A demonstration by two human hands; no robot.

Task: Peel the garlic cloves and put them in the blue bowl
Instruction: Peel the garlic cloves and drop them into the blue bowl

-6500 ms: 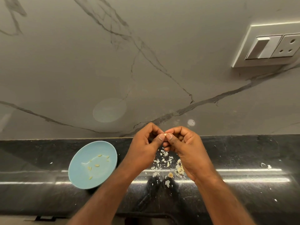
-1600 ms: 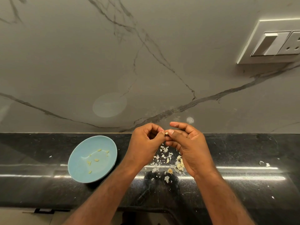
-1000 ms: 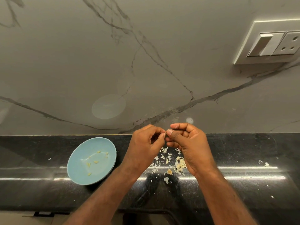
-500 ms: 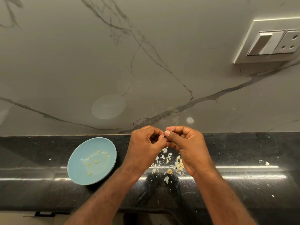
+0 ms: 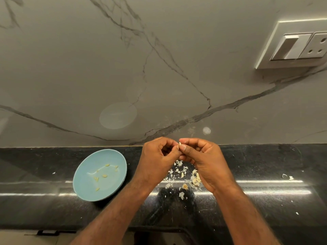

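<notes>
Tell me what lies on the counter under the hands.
Papery garlic skins and a small heap of cloves lie scattered there. The right hand covers the heap's right part, so its full count is hidden.

Black glossy table [image 5: 265, 200] spans the lower frame, with a light streak across it. Blue bowl [image 5: 109, 160] sits left of centre. At centre, scattered peel scraps [image 5: 175, 174], with a small heap of cloves [image 5: 195, 179] at their right edge. Two stray flakes [image 5: 286, 176] lie far right.
</notes>
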